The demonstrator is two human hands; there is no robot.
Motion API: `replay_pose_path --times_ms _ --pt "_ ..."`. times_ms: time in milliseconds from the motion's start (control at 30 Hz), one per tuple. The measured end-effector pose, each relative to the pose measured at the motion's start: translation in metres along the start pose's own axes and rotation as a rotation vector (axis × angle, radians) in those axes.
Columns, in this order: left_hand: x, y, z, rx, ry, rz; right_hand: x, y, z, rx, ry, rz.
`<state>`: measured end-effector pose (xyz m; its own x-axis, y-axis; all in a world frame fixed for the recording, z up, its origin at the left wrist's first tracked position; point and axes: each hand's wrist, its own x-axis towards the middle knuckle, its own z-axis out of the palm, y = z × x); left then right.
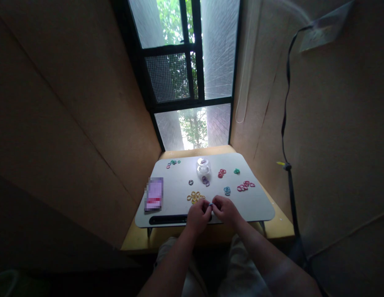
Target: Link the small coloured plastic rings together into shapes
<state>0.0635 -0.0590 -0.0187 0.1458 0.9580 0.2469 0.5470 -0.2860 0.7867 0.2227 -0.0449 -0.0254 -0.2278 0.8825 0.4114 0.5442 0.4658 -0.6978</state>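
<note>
My left hand and my right hand meet over the front part of a white lap table. Both are closed, their fingertips pinching a small bluish band between them; most of it is hidden. Just beyond my left hand lies a cluster of yellow bands, which look like small hair ties. Light blue bands sit past my right hand. Purple bands rest in front of a clear round container, with a dark band to their left.
Red bands, green bands and pink bands are grouped on the right. Mixed bands lie at the far left. A blurred purple packet is at the left edge. A black slot runs along the front; a cable hangs right.
</note>
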Motion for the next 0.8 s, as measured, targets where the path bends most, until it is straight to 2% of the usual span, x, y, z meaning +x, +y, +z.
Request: replay_pose_path --times_ms 800 --pt "-0.0018 0.0046 -0.0019 -0.001 -0.002 -0.006 -0.0009 -0.0018 -0.0007 -0.005 0.002 -0.002"
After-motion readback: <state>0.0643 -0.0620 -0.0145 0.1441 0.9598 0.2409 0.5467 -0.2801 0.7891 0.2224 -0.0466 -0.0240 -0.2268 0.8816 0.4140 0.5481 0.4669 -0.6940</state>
